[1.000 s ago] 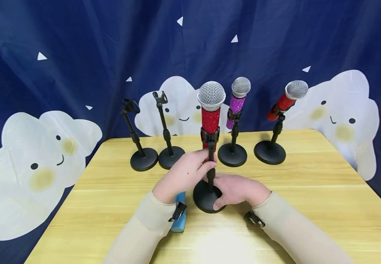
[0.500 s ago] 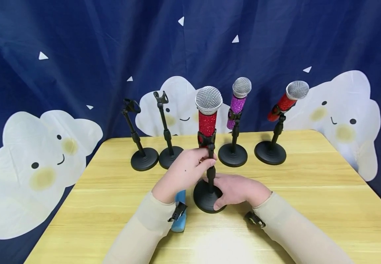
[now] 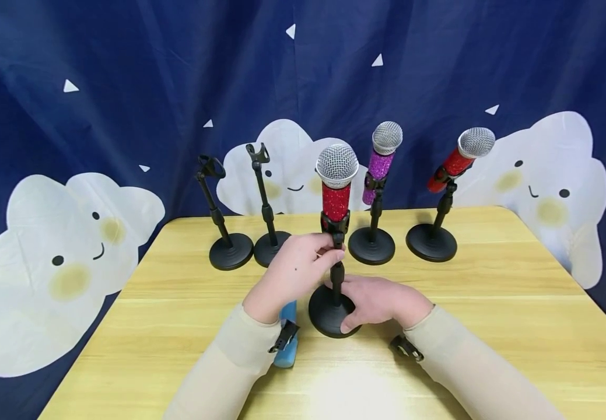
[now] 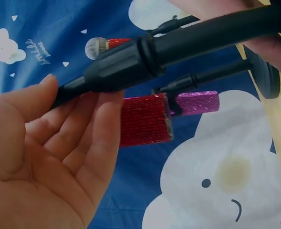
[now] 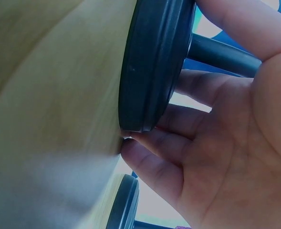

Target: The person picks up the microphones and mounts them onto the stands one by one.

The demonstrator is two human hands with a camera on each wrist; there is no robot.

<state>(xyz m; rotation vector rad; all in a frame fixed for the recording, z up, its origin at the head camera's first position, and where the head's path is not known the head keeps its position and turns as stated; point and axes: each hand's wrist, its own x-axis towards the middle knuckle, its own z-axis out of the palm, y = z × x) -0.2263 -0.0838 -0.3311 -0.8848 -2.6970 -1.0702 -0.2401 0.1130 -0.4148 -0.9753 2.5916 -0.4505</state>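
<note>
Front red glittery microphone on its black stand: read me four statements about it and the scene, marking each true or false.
1. The left hand holds the slim black pole below the front red glittery microphone. True.
2. That microphone lies flat on the table. False: it sits in the black clip.
3. The right hand grips the round black base. True.
4. Every stand carries a microphone. False: the leftmost black stand and its black neighbour hold none.
</note>
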